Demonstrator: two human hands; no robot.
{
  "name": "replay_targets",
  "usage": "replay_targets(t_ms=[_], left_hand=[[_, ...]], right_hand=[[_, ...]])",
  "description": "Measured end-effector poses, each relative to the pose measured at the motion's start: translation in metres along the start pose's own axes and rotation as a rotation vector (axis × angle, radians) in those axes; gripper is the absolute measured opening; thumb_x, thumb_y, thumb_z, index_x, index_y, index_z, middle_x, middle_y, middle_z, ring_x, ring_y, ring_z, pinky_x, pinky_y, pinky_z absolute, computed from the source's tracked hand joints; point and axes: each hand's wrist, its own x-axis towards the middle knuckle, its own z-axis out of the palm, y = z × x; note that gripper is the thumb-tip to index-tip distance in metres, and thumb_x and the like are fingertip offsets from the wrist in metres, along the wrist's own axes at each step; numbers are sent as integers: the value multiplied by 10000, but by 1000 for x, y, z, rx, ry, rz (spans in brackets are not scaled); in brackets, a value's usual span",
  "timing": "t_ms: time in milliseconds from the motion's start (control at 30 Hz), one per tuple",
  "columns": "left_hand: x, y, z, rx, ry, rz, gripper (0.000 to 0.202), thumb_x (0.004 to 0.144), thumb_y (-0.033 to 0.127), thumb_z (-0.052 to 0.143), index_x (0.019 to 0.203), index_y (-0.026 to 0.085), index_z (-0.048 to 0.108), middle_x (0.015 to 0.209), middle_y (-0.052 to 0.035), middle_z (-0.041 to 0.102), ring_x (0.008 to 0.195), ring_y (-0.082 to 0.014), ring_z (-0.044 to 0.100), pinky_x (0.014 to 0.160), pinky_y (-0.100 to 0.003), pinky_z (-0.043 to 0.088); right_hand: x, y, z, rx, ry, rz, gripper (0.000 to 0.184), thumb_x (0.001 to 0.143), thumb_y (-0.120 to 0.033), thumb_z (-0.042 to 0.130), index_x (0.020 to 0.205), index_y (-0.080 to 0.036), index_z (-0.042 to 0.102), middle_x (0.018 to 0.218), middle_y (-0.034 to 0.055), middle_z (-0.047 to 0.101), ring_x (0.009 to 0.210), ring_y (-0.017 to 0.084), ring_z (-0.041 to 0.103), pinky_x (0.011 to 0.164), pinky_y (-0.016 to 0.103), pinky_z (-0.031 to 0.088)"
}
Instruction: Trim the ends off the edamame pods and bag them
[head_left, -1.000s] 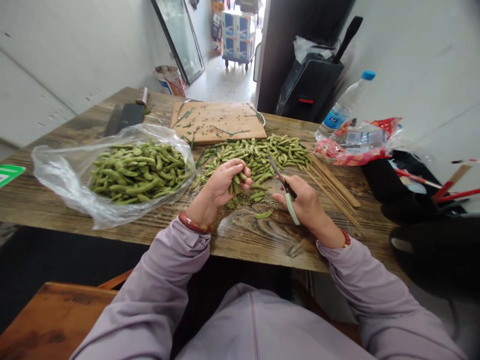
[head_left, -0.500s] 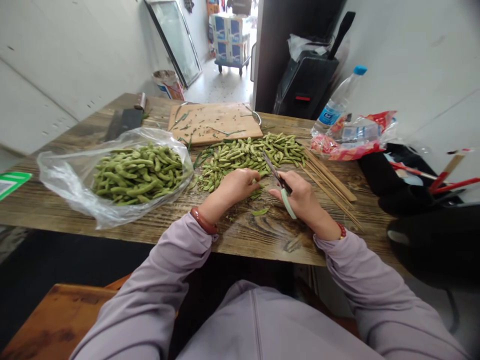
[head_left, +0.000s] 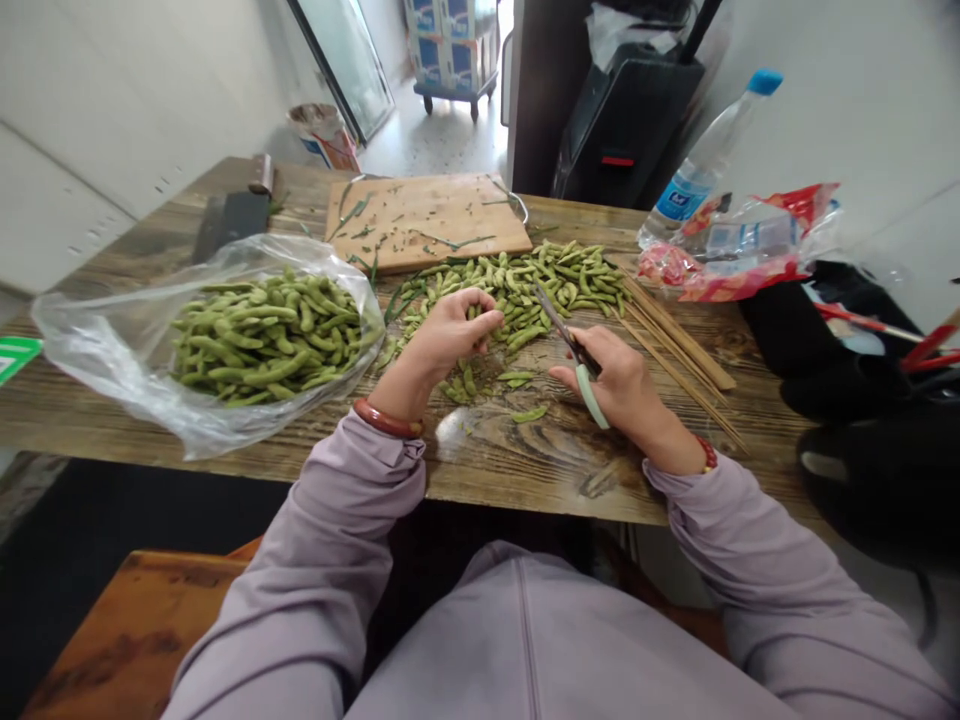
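Left hand (head_left: 448, 338) curls over the loose bean pods (head_left: 525, 285) mid-table, grip unclear; right hand (head_left: 624, 392) wraps the scissors (head_left: 571, 350), blades nearly together. Best to pinch one pod mid-length, fingertips clear of the blades

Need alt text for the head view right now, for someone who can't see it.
The right hand holds scissors beside the left hand, which curls over loose edamame pods on a wooden table; a bag of pods lies left.
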Motion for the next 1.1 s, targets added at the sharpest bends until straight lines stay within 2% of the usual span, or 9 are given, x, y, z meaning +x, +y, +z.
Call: replay_targets(t_ms=[167,300,467,600,700,800,900,1000,1100], left_hand=[[-7,6,2,-47,-110,-18,158,746,180,672,901,185,647,682,22,586,458,-66,436,447,-204,284],[-11,7,8,226,-209,105,59,779,192,648,812,164,688,623,22,564,543,-93,455,538,-216,338],[-10,1,12,629,-335,266,72,780,160,655,724,173,697,701,-14,624,671,-142,523,678,-251,384],[-11,-3,12,858,-374,287,79,779,143,659,712,177,680,745,-44,616,704,-173,532,694,-278,394],[-12,-5,14,920,-406,284,73,783,131,644,735,179,671,778,-54,621,725,-183,548,702,-285,412],[-12,-6,16,879,-384,309,91,779,109,629,720,174,655,786,-54,619,726,-176,548,707,-285,420],[-11,-4,18,698,-279,306,78,761,107,658,709,165,654,730,-33,608,699,-156,536,689,-276,414],[-12,3,18,394,-140,206,15,776,152,678,790,156,683,712,-11,619,618,-117,519,608,-248,404],[-14,9,17,147,-105,58,142,786,221,706,911,154,697,646,23,589,509,-88,475,501,-222,370]], right_hand=[[0,0,0,-5,-2,9,405,923,-430,657,1281,-247,610,1016,99,684,948,277,657,818,424,556],[0,0,0,-14,-1,15,406,926,-443,653,1276,-243,608,1020,97,686,948,272,657,823,416,555],[0,1,0,-19,0,18,409,921,-445,660,1270,-238,610,1025,99,683,952,275,659,831,420,559],[0,1,1,-16,-2,20,402,924,-427,661,1277,-246,601,1049,104,687,984,278,662,849,428,559],[-1,2,2,-29,6,11,400,923,-435,659,1268,-240,604,1056,108,687,984,282,662,839,430,559],[-1,4,3,-25,7,-4,394,923,-436,657,1256,-230,608,1018,102,684,946,274,663,814,416,558],[0,4,3,-19,17,3,398,922,-435,660,1254,-222,607,993,96,682,916,266,661,810,409,555],[1,4,2,-2,36,8,398,923,-441,660,1254,-225,607,986,89,686,914,261,660,816,406,552],[1,5,1,16,41,-25,394,923,-434,662,1247,-216,609,970,87,684,901,255,656,803,401,550]])
